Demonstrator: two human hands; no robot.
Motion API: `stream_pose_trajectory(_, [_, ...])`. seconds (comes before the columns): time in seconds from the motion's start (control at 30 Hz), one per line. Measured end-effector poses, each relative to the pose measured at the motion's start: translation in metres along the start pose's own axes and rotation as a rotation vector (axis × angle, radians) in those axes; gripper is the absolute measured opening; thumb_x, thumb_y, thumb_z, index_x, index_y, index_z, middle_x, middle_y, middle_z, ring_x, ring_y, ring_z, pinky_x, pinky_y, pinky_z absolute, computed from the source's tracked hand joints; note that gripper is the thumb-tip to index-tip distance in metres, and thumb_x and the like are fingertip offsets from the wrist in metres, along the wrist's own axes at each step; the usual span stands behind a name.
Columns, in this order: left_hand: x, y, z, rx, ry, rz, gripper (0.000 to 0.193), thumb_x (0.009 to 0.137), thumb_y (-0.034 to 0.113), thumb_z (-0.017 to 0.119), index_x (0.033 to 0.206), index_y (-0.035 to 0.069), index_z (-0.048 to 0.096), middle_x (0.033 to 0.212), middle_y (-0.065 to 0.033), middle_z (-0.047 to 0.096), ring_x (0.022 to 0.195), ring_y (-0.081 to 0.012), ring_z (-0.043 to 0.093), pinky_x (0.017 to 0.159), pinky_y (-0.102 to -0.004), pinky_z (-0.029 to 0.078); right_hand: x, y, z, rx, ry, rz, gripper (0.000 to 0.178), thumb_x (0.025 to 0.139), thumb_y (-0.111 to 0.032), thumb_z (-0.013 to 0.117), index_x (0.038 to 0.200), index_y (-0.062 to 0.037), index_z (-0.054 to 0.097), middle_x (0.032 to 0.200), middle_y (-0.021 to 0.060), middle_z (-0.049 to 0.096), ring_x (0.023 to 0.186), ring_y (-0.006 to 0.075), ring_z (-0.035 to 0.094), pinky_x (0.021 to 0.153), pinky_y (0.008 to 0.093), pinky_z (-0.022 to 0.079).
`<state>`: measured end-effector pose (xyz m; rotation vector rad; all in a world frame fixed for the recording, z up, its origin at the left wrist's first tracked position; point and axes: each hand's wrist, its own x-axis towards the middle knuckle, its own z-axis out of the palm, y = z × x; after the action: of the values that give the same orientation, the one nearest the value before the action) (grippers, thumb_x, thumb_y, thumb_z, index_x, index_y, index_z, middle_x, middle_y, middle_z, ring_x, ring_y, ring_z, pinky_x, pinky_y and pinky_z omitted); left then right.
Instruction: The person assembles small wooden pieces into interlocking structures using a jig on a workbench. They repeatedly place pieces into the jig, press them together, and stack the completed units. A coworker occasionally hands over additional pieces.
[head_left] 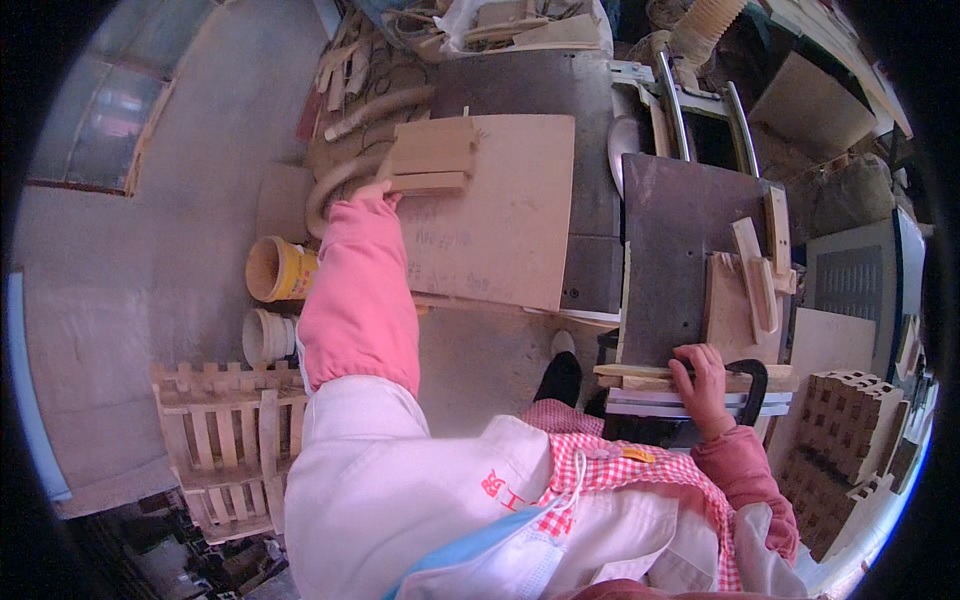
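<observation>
My left arm reaches far over a saw table, and my left hand (377,192) closes on the left end of a narrow wooden block (430,182). Right behind that block lies a row of similar wooden pieces (432,145), all on a large light-brown board (510,215). My right hand (703,385) rests at the front edge of the dark sliding table (665,270), fingers curled over a wooden strip (640,372). A black curved clamp or handle (752,390) stands just right of it. The undersides of both hands' fingers are hidden.
Loose wooden pieces (757,285) lie on the sliding table's right side. Metal rails (675,105) run behind it. A yellow bucket (285,268), a white bucket (268,336) and a slatted wooden pallet (225,430) stand left. Notched wooden blocks (850,420) are stacked at the right.
</observation>
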<state>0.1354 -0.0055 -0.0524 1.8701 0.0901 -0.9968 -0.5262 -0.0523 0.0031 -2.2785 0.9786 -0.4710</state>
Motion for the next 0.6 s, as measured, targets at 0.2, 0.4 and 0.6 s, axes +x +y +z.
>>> stream_pose_trajectory(0.2, [-0.01,0.002,0.017,-0.059,0.088,-0.019,0.026,0.094,0.018,0.053,0.118,0.008,0.051,0.115,-0.0105,0.057,0.091,-0.0202,0.058,0.073,-0.0338,0.052,-0.001,0.001,0.0,0.01,0.009,-0.01,0.015,0.08,-0.013,0.066,0.089,-0.0031,0.06,0.085,0.0117,0.06,0.083,0.0324,0.056,0.077,0.0409,0.044])
stream_pose_trajectory(0.4, [-0.058,-0.025,0.057,-0.47,0.202,-0.033,0.035,0.096,0.02,0.045,0.127,0.004,0.043,0.131,-0.0133,0.046,0.113,-0.0236,0.049,0.094,-0.0384,0.046,-0.002,0.005,0.001,0.032,0.01,-0.012,0.015,0.08,-0.013,0.066,0.09,-0.0027,0.06,0.086,0.0126,0.06,0.083,0.0328,0.056,0.076,0.0411,0.045])
stream_pose_trajectory(0.6, [-0.056,-0.049,0.071,-0.727,-0.044,-0.05,0.039,0.097,0.022,0.04,0.131,0.003,0.04,0.135,-0.0138,0.042,0.124,-0.0233,0.04,0.103,-0.0379,0.038,-0.004,0.005,0.0,0.042,0.043,-0.035,0.015,0.081,-0.013,0.066,0.09,-0.0026,0.06,0.084,0.0129,0.06,0.083,0.0331,0.056,0.075,0.0411,0.045])
